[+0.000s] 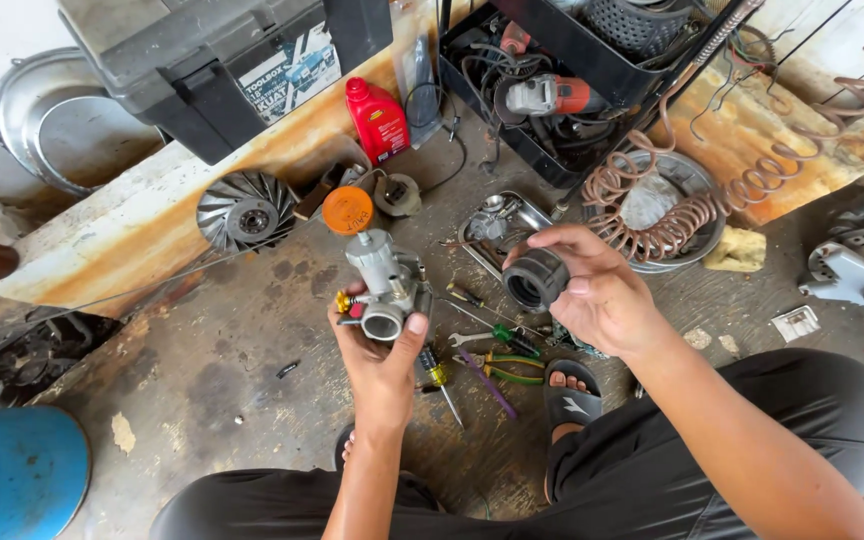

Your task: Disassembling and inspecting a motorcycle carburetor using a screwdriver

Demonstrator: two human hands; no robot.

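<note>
black-trousered knees nearest, sandalled foot (570, 392) between | left hand (380, 350) wraps fingers round metal carburetor (386, 285), held upright mid-scene, looks rigid and weighty, body's the safest grab | right hand (592, 290) pinches black rubber intake boot (536, 277) just right of it, probably flexy, light | screwdrivers (492, 335) on floor beneath

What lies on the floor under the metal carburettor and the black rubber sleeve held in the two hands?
Under the carburettor and rubber sleeve lie screwdrivers, a spanner and green-handled pliers. The hands cover part of them.
</note>
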